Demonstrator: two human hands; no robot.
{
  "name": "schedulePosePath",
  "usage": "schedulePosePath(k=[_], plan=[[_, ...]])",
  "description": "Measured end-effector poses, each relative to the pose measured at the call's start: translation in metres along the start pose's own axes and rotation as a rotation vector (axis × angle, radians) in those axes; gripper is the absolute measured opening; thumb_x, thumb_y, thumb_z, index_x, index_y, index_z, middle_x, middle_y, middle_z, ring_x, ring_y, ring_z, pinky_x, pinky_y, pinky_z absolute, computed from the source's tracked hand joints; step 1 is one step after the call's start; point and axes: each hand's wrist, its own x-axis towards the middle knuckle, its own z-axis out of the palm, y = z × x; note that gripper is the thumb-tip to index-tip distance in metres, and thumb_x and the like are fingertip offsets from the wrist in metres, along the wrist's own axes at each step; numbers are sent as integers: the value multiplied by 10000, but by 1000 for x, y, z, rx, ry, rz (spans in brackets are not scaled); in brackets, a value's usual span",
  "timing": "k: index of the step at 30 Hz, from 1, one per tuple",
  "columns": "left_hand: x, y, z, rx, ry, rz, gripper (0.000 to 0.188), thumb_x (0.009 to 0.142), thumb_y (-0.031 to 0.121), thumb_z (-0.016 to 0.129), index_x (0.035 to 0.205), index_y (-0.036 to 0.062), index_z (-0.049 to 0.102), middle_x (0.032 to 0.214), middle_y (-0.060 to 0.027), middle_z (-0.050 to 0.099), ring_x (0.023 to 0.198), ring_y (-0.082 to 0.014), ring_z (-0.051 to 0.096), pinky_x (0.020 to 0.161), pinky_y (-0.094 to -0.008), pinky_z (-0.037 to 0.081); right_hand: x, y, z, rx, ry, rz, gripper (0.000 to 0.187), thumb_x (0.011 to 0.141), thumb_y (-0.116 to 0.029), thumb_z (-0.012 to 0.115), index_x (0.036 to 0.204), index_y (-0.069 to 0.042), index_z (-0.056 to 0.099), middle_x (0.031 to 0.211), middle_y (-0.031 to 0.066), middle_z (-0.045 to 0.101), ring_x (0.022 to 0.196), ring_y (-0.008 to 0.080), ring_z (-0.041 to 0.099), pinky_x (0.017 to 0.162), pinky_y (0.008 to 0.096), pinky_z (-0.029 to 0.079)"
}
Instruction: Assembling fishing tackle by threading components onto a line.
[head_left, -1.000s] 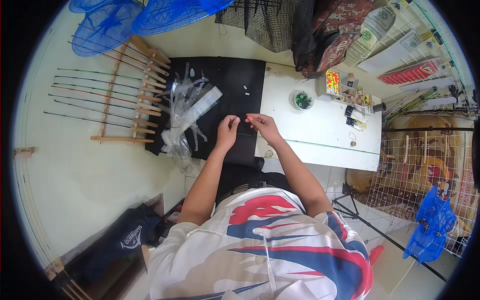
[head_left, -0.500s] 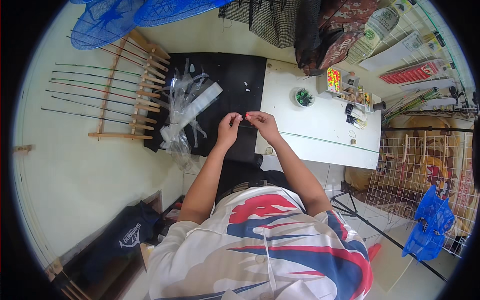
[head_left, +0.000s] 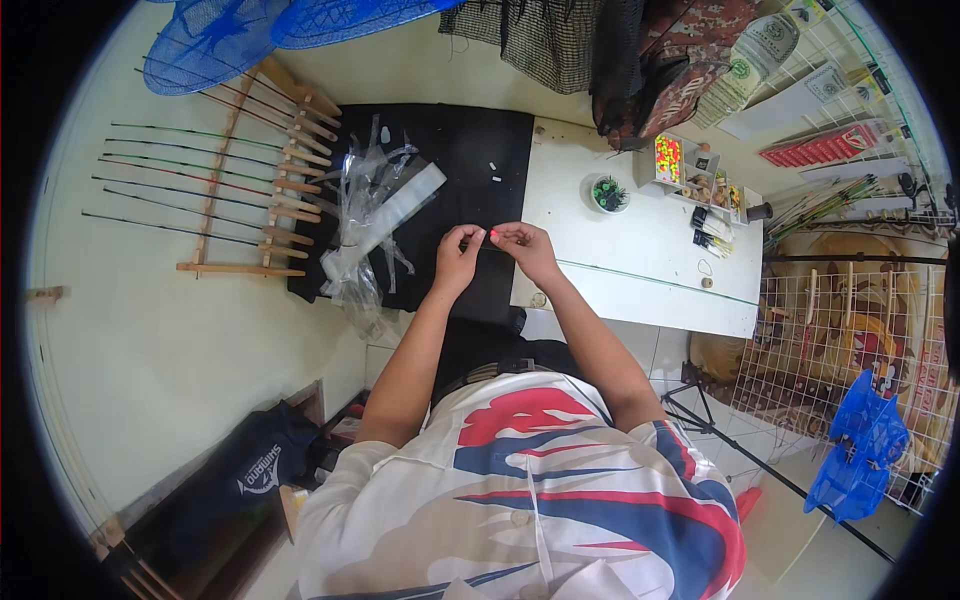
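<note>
Over the black cloth [head_left: 470, 150], my two hands meet with their fingertips nearly touching. Between thumb and fingers of my right hand [head_left: 527, 250] is a small red piece [head_left: 494, 233], too tiny to tell its kind. My left hand [head_left: 458, 262] is closed in a pinch just beside it; whatever it holds is too small to make out. To the left of my hands lie crumpled clear plastic bags [head_left: 365, 225] and a pale flat strip [head_left: 408, 203]. Small white bits [head_left: 494, 172] rest on the cloth beyond my fingers.
Thin rods [head_left: 190, 180] lie across a wooden rack [head_left: 285, 215] at the left. On the white tabletop [head_left: 620, 260] stand a small potted plant [head_left: 608, 194] and a compartment box [head_left: 668, 160] with red and yellow pieces. A blue net [head_left: 860, 450] hangs at the lower right.
My fingertips have shifted very slightly around the small red piece, with less of it showing. Both hands stay in nearly the same place.
</note>
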Motion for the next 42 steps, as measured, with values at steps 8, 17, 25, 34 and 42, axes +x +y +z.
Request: schedulePosePath(k=[8, 17, 25, 34, 42], plan=[[-1, -6, 1, -49, -12, -49, 212, 945, 226, 630, 995, 23, 665, 925, -65, 670, 847, -175, 604, 754, -306, 468, -1, 0, -1, -94, 69, 19, 196, 877, -43, 709, 1057, 25, 673, 906, 52, 696, 828, 85, 637, 775, 220, 507], [-2, -4, 1, -128, -32, -70, 226, 955, 234, 621, 1018, 20, 660, 917, -52, 670, 848, -142, 597, 774, -279, 463, -1, 2, 0, -17, 89, -16, 195, 845, -78, 753, 1020, -5, 706, 795, -11, 664, 699, 21, 553, 617, 188, 433], [-3, -3, 1, -144, -51, -89, 210, 956, 217, 619, 1015, 19, 658, 921, -49, 671, 859, -136, 598, 787, -279, 468, -5, -4, 1, -63, 72, 20, 184, 862, -43, 725, 1035, 8, 689, 871, 26, 685, 781, 63, 610, 739, 206, 492], [-6, 0, 1, -138, -51, -91, 215, 959, 222, 617, 1026, 21, 656, 914, -42, 670, 855, -132, 597, 805, -274, 469, -6, -4, 3, -25, 69, 13, 184, 861, -53, 729, 1032, 6, 694, 853, 27, 686, 760, 56, 602, 694, 201, 472], [-7, 5, 1, -173, -36, -119, 224, 959, 230, 623, 1027, 19, 653, 914, -42, 667, 851, -127, 590, 797, -269, 466, -6, -4, 2, -39, 54, 26, 186, 876, -45, 708, 1048, 21, 683, 902, 51, 701, 825, 80, 640, 781, 219, 506]])
